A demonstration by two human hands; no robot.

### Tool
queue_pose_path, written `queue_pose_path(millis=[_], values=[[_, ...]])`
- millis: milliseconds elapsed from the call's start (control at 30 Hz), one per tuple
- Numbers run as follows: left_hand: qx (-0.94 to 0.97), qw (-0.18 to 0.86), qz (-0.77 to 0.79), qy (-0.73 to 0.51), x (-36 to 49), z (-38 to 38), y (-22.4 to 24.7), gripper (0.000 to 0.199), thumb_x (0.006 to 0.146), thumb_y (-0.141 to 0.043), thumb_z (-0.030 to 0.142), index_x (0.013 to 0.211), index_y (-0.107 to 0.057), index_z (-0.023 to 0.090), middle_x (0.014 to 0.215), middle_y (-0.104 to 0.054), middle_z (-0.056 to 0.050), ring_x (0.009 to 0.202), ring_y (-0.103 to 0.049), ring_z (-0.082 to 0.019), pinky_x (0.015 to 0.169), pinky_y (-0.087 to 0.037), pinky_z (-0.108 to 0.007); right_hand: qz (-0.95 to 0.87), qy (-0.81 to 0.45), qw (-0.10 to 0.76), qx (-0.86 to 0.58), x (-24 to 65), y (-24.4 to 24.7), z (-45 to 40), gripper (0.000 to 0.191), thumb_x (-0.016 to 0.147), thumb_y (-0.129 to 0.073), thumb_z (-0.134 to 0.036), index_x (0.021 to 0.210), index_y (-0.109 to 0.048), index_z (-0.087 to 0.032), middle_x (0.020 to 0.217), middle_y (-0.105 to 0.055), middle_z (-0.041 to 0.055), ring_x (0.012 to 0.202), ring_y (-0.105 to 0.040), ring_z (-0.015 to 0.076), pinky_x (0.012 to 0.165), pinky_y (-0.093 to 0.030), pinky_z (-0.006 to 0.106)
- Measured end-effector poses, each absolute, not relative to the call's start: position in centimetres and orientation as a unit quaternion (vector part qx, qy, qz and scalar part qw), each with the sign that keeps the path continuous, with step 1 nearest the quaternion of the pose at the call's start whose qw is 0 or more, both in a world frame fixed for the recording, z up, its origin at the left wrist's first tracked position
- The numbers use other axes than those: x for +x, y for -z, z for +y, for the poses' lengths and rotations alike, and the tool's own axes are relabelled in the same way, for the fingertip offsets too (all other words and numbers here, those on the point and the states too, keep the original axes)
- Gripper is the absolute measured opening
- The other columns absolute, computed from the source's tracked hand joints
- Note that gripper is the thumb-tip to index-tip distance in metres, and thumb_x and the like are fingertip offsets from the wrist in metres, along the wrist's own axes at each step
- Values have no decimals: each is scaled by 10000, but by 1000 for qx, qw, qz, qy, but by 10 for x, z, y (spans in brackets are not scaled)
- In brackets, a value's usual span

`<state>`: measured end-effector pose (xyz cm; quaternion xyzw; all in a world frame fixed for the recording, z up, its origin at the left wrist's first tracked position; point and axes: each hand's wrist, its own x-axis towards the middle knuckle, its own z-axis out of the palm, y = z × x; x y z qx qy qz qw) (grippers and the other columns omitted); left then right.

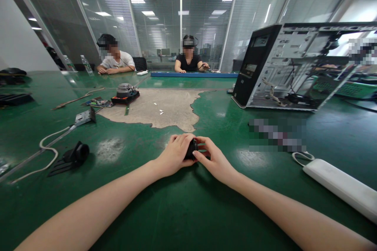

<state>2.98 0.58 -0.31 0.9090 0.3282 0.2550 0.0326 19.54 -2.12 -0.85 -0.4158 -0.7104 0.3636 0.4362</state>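
Note:
Both my hands meet over the green table, around a small black part (191, 150) with a rounded, ridged edge; its kind is hard to tell because fingers cover much of it. My left hand (174, 155) wraps over its left side and top. On the right side, my right hand (214, 157) grips it between thumb and fingers. Just beyond my hands lies the tip of a bare, ragged-edged tan patch (173, 106) in the tabletop. To the left rests a black plastic piece with a round opening (79, 152).
An opened black computer case (259, 70) stands at the right, with a white power strip (338, 184) nearer. A heatsink with a fan (125, 92), a circuit board (100, 102) and a metal part (85, 116) lie at the left. Two people (190, 59) sit across the table.

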Motion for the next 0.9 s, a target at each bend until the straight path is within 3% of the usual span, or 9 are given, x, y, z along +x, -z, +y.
queue_pose_path(millis=[100,333,500,700,900], values=[[909,31,328,-254,30,6,4,615,689,-629,214,1196,-282,187,1177,-478,-100,1082,-439,-248,884,-313,-402,-713,-380,420,-414,195,6,-22,279,799,-504,-187,1071,-445,-203,1008,-537,61,882,-568,162,735,-516,325],[911,27,325,-252,29,6,4,637,695,-632,211,1211,-259,185,1202,-466,-104,1098,-430,-248,889,-307,-399,-732,-316,461,-389,197,6,-24,172,789,-519,-188,959,-508,-217,1019,-493,51,970,-516,172,745,-512,296],[909,33,329,-253,30,6,3,600,705,-622,231,1195,-277,192,1177,-477,-106,1087,-437,-255,884,-312,-407,-716,-341,452,-409,196,8,-21,245,793,-518,-196,1031,-461,-214,1043,-499,63,987,-527,182,742,-519,319],[910,35,324,-257,29,6,4,608,703,-617,226,1202,-270,196,1173,-480,-106,1084,-442,-256,885,-311,-413,-712,-382,424,-410,195,5,-22,252,800,-503,-189,1044,-448,-211,993,-539,47,863,-569,152,720,-519,314],[911,33,322,-257,29,6,4,641,694,-621,212,1219,-253,203,1203,-466,-107,1103,-432,-256,887,-310,-412,-738,-309,456,-391,197,4,-25,177,782,-517,-167,952,-504,-219,1021,-494,49,966,-517,172,752,-506,302]])
